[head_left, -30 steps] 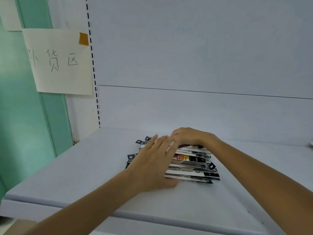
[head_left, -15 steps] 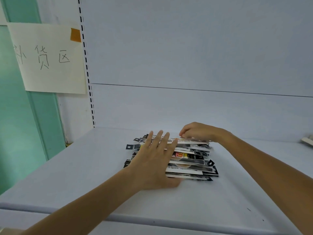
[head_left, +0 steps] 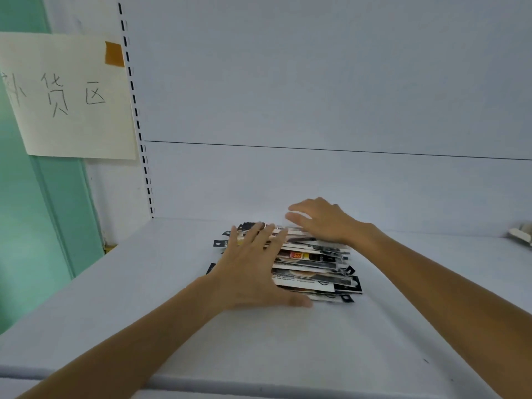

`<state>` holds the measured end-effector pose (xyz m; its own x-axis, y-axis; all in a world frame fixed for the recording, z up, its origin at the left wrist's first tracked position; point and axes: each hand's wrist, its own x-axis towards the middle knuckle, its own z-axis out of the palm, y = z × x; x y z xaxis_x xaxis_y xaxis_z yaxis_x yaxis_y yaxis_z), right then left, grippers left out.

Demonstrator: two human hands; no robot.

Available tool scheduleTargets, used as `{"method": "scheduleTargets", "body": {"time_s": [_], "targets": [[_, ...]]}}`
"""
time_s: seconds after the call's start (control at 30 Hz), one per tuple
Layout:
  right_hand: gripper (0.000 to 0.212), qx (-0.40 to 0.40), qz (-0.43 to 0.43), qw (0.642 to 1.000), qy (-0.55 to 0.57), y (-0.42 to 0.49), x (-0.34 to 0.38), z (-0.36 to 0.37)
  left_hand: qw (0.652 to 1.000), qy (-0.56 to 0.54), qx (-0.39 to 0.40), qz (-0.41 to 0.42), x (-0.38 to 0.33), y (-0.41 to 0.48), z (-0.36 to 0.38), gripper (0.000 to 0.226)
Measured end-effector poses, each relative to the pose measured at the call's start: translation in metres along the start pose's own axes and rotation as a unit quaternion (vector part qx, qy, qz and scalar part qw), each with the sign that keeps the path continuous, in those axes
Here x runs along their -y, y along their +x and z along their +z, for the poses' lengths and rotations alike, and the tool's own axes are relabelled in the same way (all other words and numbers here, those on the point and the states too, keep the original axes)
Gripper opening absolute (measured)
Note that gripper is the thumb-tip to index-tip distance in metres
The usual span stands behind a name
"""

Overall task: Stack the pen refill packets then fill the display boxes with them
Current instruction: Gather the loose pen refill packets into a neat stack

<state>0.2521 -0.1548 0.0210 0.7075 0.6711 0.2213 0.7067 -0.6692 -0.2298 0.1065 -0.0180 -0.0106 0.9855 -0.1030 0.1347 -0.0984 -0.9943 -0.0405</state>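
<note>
I note at far left a paper sign (head_left: 72, 96) with handwritten characters, fixed by orange tape (head_left: 114, 54), beside the slotted upright (head_left: 138, 125). On the white shelf (head_left: 288, 355), my left hand (head_left: 250, 272) lies flat with its fingers straight and spread. It presses the left side of the stack of pen refill packets (head_left: 313, 269) and hides that end. The stack sits mid-shelf, its edges uneven. My right hand (head_left: 322, 223) is palm down over the stack's far edge, fingers extended, gripping nothing. A pale object (head_left: 521, 236) at far right is cut off and unidentifiable.
</note>
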Motion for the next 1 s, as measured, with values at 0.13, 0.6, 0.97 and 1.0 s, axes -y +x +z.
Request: {"method": "scheduleTargets", "body": {"time_s": [0.13,0.6,0.97,1.0], "targets": [[0.037,-0.009,-0.032,0.997,0.066,-0.021,-0.005,-0.014,0.972,-0.219,-0.087,-0.022,0.014,-0.011,-0.007,0.107],[0.012,-0.208,-0.063,0.969,0.120,-0.052,0.029,-0.018,0.815,-0.410,-0.351,-0.210,0.007,-0.018,-0.019,0.047],[0.026,-0.072,-0.070,0.992,0.076,-0.043,0.040,-0.008,0.582,-0.697,-0.312,-0.280,0.030,-0.040,-0.036,0.018],[0.026,-0.032,-0.039,0.998,0.048,-0.042,0.028,-0.007,0.580,-0.700,-0.303,-0.287,0.036,-0.045,-0.036,0.017]]}}
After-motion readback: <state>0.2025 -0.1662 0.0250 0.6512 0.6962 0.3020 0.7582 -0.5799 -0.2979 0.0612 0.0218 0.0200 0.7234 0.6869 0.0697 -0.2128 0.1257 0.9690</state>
